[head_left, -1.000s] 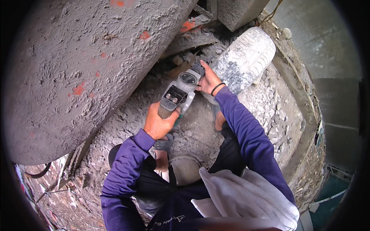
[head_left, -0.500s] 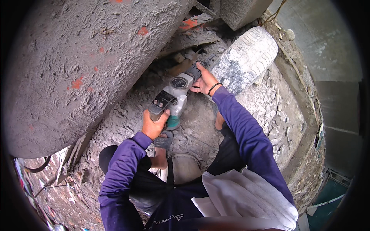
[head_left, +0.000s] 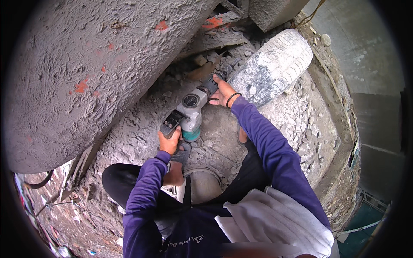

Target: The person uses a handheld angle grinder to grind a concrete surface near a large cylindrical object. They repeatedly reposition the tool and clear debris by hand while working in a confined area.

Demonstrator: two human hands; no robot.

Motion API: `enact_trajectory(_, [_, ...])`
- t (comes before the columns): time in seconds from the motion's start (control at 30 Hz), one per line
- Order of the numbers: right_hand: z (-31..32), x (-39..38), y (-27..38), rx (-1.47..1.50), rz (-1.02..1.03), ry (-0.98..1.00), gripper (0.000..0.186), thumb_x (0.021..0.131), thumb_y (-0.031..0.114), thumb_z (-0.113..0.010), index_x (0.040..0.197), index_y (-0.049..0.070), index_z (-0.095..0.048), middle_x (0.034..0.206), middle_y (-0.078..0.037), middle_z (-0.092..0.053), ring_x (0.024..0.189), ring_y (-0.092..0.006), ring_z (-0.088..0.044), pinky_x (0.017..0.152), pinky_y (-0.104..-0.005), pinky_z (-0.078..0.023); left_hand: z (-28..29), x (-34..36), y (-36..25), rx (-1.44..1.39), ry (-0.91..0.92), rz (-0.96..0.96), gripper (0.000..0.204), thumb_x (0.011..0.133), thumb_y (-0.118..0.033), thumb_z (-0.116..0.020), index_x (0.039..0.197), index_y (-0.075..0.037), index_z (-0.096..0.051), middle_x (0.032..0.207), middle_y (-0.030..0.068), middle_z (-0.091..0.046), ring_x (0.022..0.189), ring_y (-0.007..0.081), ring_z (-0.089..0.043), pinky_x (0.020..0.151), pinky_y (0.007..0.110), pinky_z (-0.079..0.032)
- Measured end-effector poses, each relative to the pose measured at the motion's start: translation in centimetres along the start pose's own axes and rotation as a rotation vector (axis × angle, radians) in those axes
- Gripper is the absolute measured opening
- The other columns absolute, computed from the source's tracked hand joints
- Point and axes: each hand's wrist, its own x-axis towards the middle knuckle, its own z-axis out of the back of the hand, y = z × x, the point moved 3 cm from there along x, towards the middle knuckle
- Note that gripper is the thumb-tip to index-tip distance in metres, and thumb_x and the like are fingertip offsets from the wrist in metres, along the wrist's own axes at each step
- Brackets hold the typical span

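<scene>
A pale towel [head_left: 279, 219] hangs at the front of the person, below the tyre [head_left: 275, 64]. To the lower left of the tyre, the left hand [head_left: 170, 142] is closed around the rear handle of a power tool [head_left: 192, 117]. This power tool is left of the tyre. The right hand [head_left: 224, 92], just beside the tyre, grips its dark front part. Broken stones [head_left: 303, 137] lie right below the tyre, and a big rough grey block [head_left: 99, 73] stands to its left.

Left hand [head_left: 171, 142]: partly hidden by power tool handle [head_left: 171, 122] | grey slab [head_left: 94, 77], left: cut off at far edge | near-edge strip [head_left: 258, 250]: blurred
</scene>
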Motion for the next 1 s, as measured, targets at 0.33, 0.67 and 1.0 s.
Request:
enact_trajectory(0.33, [-1.1, -0.4, 0.2, 0.133, 0.099, -0.059, 0.068, 0.099, 0.06, -0.062, 0.145, 0.012, -0.054, 0.141, -0.014, -0.064, 0.128, -0.0373, -0.062, 0.112, -0.0584, -0.042, -0.7, -0.7, -3.8, 0.141, 0.098, 0.144, 0.015, 0.093, -0.014, -0.076, 0.092, 0.0, -0.071, 0.075, 0.0032, -0.07, 0.064, 0.014, -0.066, 0.061, 0.032, -0.052])
enact_trajectory(0.67, [-0.4, -4.4, 4.6, 0.555, 0.394, 0.215, 0.044, 0.098, 0.055, -0.062, 0.106, 0.012, -0.067, 0.102, -0.008, -0.072, 0.1, -0.0268, -0.068, 0.099, -0.0443, -0.052, -7.4, 1.9, -20.5, 0.659, 0.168, -0.385, 0.039, 0.079, -0.017, -0.079, 0.108, 0.007, -0.07, 0.084, 0.0286, -0.073, 0.083, 0.0431, -0.076, 0.076, 0.044, -0.059])
enact_trajectory(1.0, [1.7, -6.1, 3.9, 0.47, 0.351, 0.182, 0.051, 0.099, 0.054, -0.063, 0.116, 0.006, -0.067, 0.11, -0.015, -0.074, 0.104, -0.0317, -0.071, 0.1, -0.0471, -0.055, -10.2, -0.8, -20.0, 0.2, 0.456, -0.155, 0.034, 0.093, -0.017, -0.081, 0.117, 0.003, -0.069, 0.092, 0.0086, -0.077, 0.087, 0.0165, -0.071, 0.082, 0.036, -0.057])
